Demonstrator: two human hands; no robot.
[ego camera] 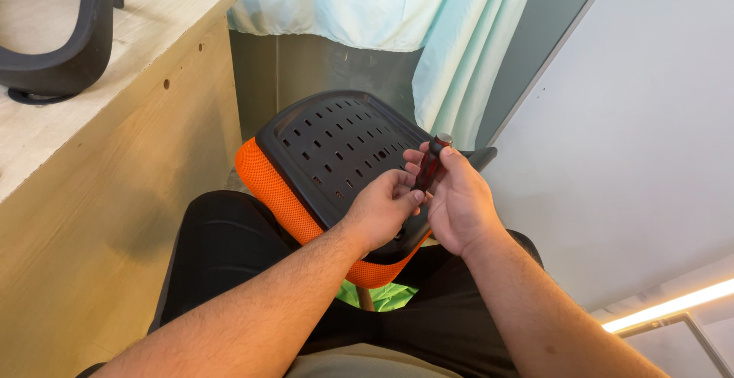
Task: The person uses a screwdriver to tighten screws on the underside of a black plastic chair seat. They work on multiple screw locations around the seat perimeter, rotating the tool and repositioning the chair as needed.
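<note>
The right hand (459,206) is wrapped around the dark red handle of a screwdriver (430,165), held upright over the near right part of the black slotted seat pan (336,152) that rests tilted on the person's lap, its orange mesh cushion (279,194) facing down. The left hand (382,210) lies just left of the handle, fingers curled toward the shaft, though whether it pinches the shaft or a screw is hidden. Driving well here probably means keeping the tool square to the pan, pressing firmly, and bracing the pan against the thighs.
</note>
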